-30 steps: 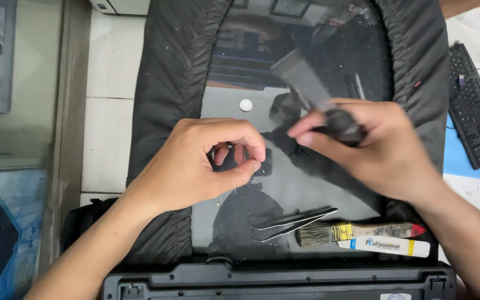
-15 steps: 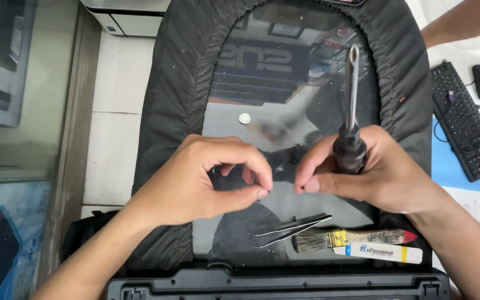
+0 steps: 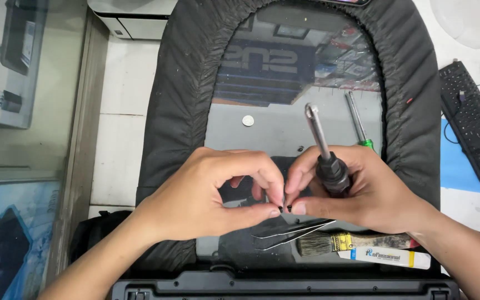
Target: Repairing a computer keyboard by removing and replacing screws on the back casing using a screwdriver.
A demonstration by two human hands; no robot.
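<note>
Fingertips of left hand (image 3: 206, 194) and right hand (image 3: 356, 191) pinch tiny screw (image 3: 289, 208); right grips screwdriver (image 3: 326, 153).

My left hand (image 3: 206, 194) and right hand (image 3: 356, 191) meet fingertip to fingertip over the glass, so nothing passes between them. Ahead, the pane is open except for a coin (image 3: 248, 120) and a green-handled screwdriver (image 3: 359, 123). Toward me, tweezers (image 3: 293, 232), a brush (image 3: 351, 243) and a tube (image 3: 384, 257) crowd the strip before the black case edge (image 3: 279, 286).
</note>
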